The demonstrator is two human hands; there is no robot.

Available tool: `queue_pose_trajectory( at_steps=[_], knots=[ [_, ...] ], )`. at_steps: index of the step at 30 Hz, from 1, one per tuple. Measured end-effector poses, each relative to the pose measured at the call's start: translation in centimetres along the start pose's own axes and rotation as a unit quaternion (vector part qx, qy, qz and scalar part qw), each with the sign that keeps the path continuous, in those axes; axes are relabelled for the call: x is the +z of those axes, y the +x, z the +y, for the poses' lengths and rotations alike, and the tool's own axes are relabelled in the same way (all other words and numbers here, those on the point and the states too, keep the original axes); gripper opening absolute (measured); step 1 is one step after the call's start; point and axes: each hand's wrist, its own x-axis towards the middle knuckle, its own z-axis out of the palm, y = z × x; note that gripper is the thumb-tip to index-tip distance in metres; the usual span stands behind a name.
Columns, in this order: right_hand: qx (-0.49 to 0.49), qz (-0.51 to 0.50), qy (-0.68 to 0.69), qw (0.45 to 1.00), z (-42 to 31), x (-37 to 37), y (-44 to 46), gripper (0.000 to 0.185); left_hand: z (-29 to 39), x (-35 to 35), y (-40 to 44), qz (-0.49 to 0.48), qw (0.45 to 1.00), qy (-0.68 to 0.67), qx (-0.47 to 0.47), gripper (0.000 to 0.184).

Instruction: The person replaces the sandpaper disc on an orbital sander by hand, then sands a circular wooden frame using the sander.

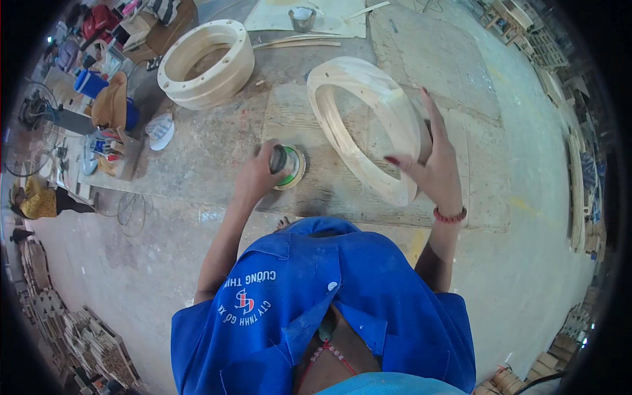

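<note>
My left hand (259, 172) is closed around a small round object (290, 170) with a dark top, a green band and a tan rim. Its exact kind is unclear, and my fingers cover part of it. To the right, a pale wooden ring (363, 79) appears tilted above the table. My right hand (434, 164) is at the ring's right side, thumb across its edge and fingers stretched along the outside. Part of the grip is hidden by the ring.
A second wooden ring (208, 92) with holes in its face lies at the far left of the worktable (217, 155). A metal cup (302, 20) stands at the back beside thin wood strips (299, 44). A white cap (160, 131) lies at left; a person in yellow (39, 199) is beyond.
</note>
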Motion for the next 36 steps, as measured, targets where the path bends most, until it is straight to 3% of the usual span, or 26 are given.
queue_pose_trajectory(
  at_steps=[2,5,7,8,11,15,22,25,27,29,32,36],
  knots=[
    [-0.015,0.024,0.028,0.999,1.2,1.0,-1.9,0.085,-0.2,-1.8,0.6,0.023,0.998,-0.046,-0.028,0.072],
    [0.013,0.032,0.031,0.999,0.9,1.9,-3.1,0.077,1.7,-7.2,2.2,0.137,0.983,-0.066,0.103,0.069],
    [0.034,0.027,0.021,0.999,0.2,2.4,-3.1,0.071,5.9,-12.5,2.5,0.153,0.98,-0.105,0.078,0.068],
    [0.04,0.028,0.015,0.999,0.0,2.5,-3.1,0.068,8.4,-15.3,2.5,0.144,0.983,-0.081,0.084,0.069],
    [0.05,0.035,0.026,0.998,-0.5,3.1,-2.8,0.064,12.4,-19.8,3.4,0.109,0.965,-0.031,0.237,0.075],
    [0.04,0.035,0.019,0.998,-0.7,3.5,-2.9,0.062,18.0,-20.4,3.9,0.054,0.936,0.053,0.343,0.069],
    [0.043,0.036,0.017,0.998,-0.1,3.5,-3.5,0.058,21.9,-17.2,4.0,0.006,0.945,0.155,0.288,0.063],
    [0.05,0.037,0.02,0.998,0.3,3.2,-3.5,0.057,21.3,-16.7,5.6,-0.012,0.954,0.104,0.281,0.062],
    [0.036,0.043,0.023,0.998,0.6,3.0,-3.7,0.057,24.2,-18.1,5.7,-0.101,0.985,0.059,0.124,0.059],
    [0.033,0.035,0.015,0.999,0.6,3.1,-3.8,0.057,23.1,-17.5,7.0,-0.096,0.989,0.015,0.109,0.06],
    [0.047,0.024,0.009,0.999,0.9,2.8,-3.2,0.057,22.9,-15.8,4.8,0.031,0.952,0.102,0.288,0.062],
    [0.024,0.03,0.012,0.999,1.3,2.8,-3.5,0.057,25.0,-15.2,3.0,0.041,0.939,0.179,0.29,0.06]
  ],
)
